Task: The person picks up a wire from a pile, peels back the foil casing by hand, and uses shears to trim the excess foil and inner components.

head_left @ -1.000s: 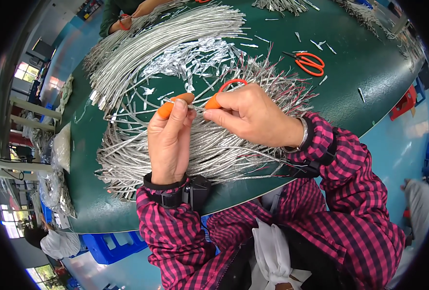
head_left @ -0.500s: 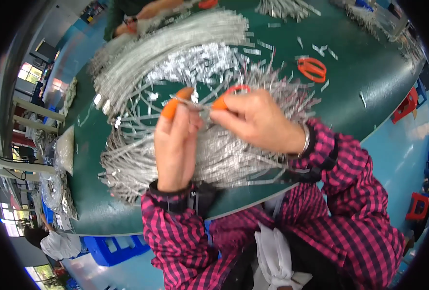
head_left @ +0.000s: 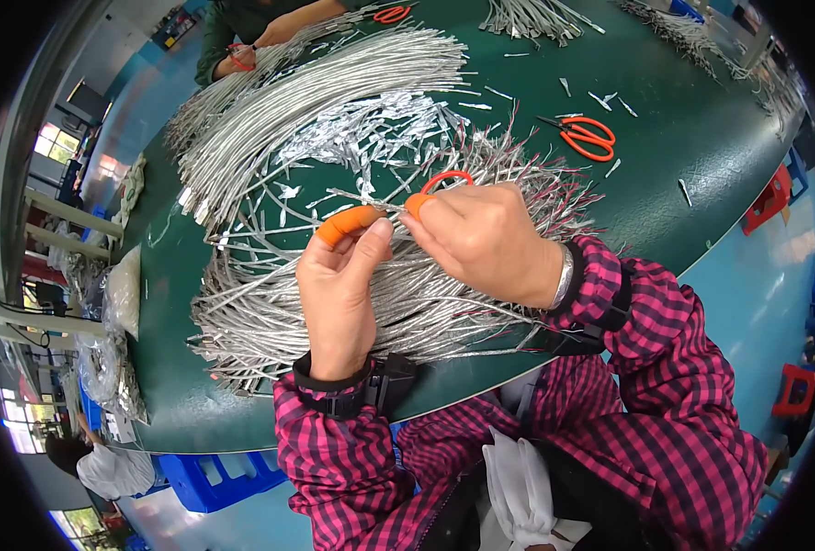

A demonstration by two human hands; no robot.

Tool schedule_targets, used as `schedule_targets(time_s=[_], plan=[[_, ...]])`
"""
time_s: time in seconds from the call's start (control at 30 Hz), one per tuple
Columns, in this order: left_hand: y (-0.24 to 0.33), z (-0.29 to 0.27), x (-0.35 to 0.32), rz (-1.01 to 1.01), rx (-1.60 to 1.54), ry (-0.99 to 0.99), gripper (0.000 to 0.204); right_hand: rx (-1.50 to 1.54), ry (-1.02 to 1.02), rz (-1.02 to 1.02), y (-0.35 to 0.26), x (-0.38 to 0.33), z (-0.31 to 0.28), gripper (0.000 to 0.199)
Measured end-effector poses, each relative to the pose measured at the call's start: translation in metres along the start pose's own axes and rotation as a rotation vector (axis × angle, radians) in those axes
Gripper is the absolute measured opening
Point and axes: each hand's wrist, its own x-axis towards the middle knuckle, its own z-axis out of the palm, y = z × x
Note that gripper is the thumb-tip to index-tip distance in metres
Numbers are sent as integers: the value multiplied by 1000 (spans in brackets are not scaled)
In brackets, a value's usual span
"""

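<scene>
Two hands pinch one thin foil-wrapped wire above a big silver pile, in the middle of the frame.

The left hand (head_left: 339,294), with an orange rubber cot on its index finger, is closed on the wire (head_left: 371,206), and the right hand (head_left: 481,241), also with an orange fingertip cover, grips the same wire just beside it; the orange handle of the scissors (head_left: 446,177) shows just above its fingers. The wire is held above the pile of wires (head_left: 270,312) on the green table (head_left: 701,138). I think the foil may tear unevenly or slip if the pinch is loose, and the stiff wire ends may prick the bare fingers. Foil scraps (head_left: 371,129) lie in the upper middle, and spare scissors (head_left: 587,136) lie at the upper right.
</scene>
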Motion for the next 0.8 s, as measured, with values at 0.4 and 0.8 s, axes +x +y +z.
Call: schedule_targets(time_s=[0.4, 0.8], plan=[[-2, -3, 1, -52, -80, 28, 16, -171, -34, -95, -6, 0, -3, 15], [-13, 5, -2, 294, 223, 54, 9, 925, -307, 827, -11, 7, -7, 11]])
